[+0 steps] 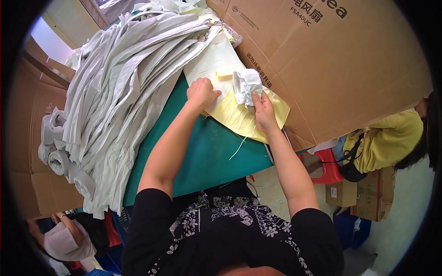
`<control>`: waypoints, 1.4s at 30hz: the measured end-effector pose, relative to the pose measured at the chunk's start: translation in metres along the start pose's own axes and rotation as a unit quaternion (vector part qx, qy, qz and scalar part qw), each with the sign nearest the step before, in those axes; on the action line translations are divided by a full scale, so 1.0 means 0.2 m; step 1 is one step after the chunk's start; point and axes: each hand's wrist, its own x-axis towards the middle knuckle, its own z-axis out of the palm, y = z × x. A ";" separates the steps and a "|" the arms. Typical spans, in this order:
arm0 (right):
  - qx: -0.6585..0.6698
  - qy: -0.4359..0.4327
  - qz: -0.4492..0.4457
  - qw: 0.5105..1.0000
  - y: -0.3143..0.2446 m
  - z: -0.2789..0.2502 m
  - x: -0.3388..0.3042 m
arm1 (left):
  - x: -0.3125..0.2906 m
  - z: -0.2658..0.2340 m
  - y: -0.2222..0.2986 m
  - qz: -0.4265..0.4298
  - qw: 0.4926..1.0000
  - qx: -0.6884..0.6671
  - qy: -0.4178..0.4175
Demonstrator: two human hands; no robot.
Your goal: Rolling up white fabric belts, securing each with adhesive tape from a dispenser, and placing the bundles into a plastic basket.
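Observation:
On the table lies a pale yellow and white sheet (239, 117), its yellow part creased into fine folds. My left hand (201, 94) rests at the sheet's left edge with the fingers curled in and the thumb pointing right. Whatever it pinches is hidden under the fingers. Over the sheet's right part, my right hand (264, 112) grips a crumpled white and silvery bundle (247, 85), thumb on top. The bundle's exact kind is unclear. A small yellow piece (224, 73) shows between the hands.
A big heap of long white strips (124, 78), some rolled at the ends, covers the left of the green table (198, 147). A large cardboard box (340, 60) stands close on the right. One person in yellow (391, 140) and another in a pale top (69, 239) sit nearby.

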 end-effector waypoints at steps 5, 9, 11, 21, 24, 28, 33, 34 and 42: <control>-0.298 0.037 -0.029 0.954 0.03 0.03 0.03 | 0.09 -0.03 -0.01 -0.009 0.998 -0.002 -0.064; -0.340 0.065 -0.014 0.938 0.02 0.06 0.05 | 0.16 -0.07 -0.08 -0.038 0.959 -0.173 -0.221; -0.349 0.068 -0.016 0.934 0.00 0.08 0.05 | 0.16 -0.10 -0.13 -0.056 0.927 -0.259 -0.264; -0.379 0.036 -0.035 0.924 0.07 0.02 0.10 | -0.40 -0.55 -0.78 0.192 0.599 -0.771 -0.098; -0.539 0.044 -0.090 0.836 -0.01 0.10 0.05 | -0.66 -0.66 -0.77 0.114 0.661 -0.739 -0.059; -0.621 -0.005 -0.231 0.749 -0.12 0.30 -0.08 | -0.89 -0.52 -0.56 0.106 0.751 -0.647 -0.082; -0.483 -0.111 -0.099 0.863 -0.12 0.58 -0.34 | -1.01 -0.38 -0.37 0.130 0.829 -0.541 -0.065; -0.443 -0.121 -0.077 0.885 -0.13 0.63 -0.40 | -1.01 -0.36 -0.36 0.130 0.827 -0.543 -0.066; -0.466 -0.122 -0.180 0.858 -0.12 0.79 -0.57 | -1.09 -0.25 -0.44 0.077 0.836 -0.511 0.182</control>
